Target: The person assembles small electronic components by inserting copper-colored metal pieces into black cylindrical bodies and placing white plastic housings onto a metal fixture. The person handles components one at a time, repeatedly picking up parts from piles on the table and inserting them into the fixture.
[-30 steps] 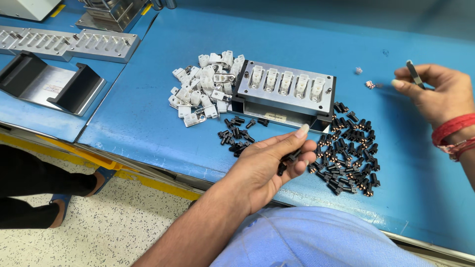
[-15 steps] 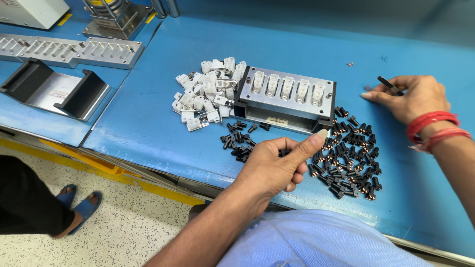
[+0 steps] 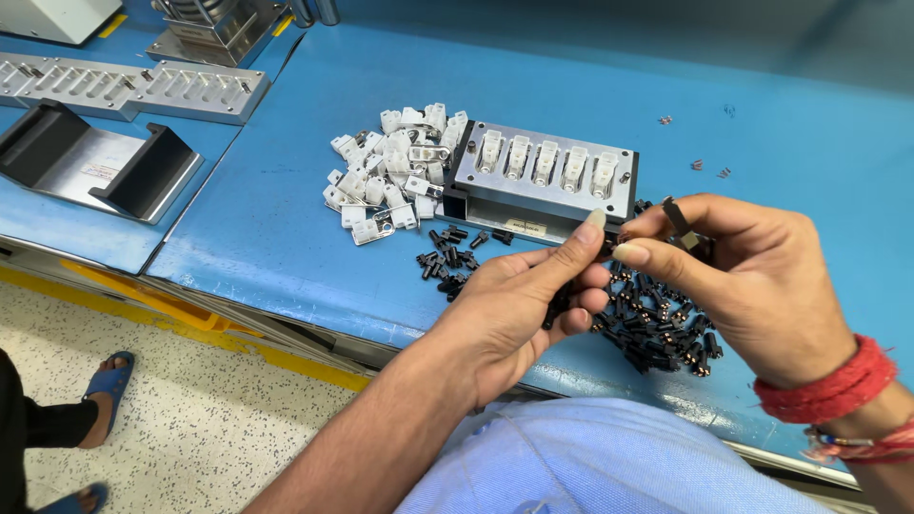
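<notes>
Pinching black pins, left hand [image 3: 519, 305] and right hand [image 3: 733, 276] meet beside five-slot fixture [image 3: 543, 181].

Just beyond both hands stands the metal fixture block [image 3: 543, 181], blocking the way forward. The heap of black parts [image 3: 657, 324] lies under the right hand [image 3: 752, 276]; white housings [image 3: 390, 171] crowd the far left. Bare blue table [image 3: 267, 238] lies open left of the left hand [image 3: 514, 305].
</notes>
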